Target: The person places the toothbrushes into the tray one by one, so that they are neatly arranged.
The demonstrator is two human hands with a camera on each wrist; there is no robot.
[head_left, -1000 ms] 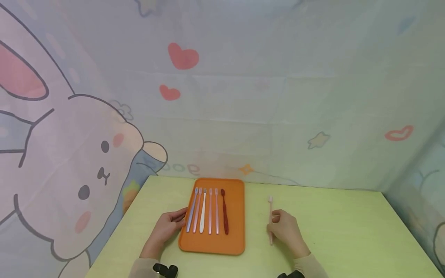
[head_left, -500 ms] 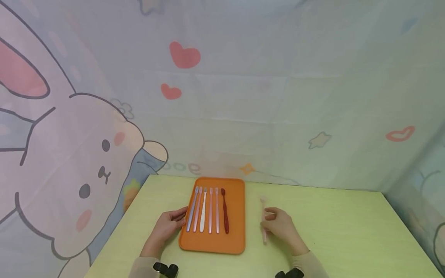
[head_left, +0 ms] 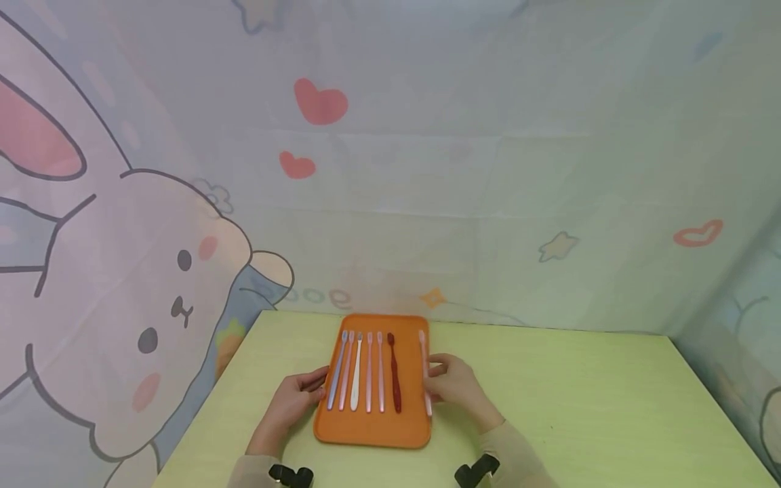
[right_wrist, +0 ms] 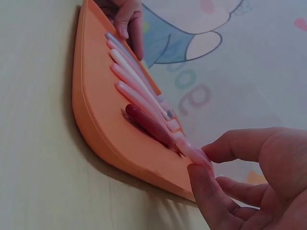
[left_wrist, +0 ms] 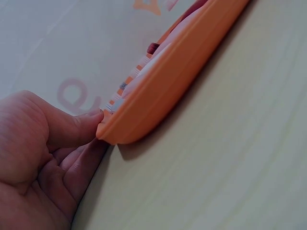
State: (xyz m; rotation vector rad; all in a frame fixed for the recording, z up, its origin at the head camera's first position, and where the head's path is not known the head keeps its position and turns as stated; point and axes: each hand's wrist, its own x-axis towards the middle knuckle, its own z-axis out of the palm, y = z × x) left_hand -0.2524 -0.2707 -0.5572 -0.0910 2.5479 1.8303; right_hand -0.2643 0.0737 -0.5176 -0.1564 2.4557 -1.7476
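Note:
An orange tray lies on the table with several toothbrushes side by side in it: a bluish one, pink ones, a white one and a dark red one. My left hand grips the tray's left rim, its thumb on top in the left wrist view. With thumb and fingers my right hand pinches a pale pink toothbrush, which overlaps the tray's right rim in the head view. In the right wrist view that toothbrush is seen nearly end-on, right of the red one.
The tray stands on a pale yellow-green table. Behind it hangs a cloth backdrop printed with a rabbit, hearts and stars. A black wrist camera sits on each forearm.
My right hand has moved left with the pale pink toothbrush, from the bare table to the tray's right edge. The left hand and the tray have stayed in place.

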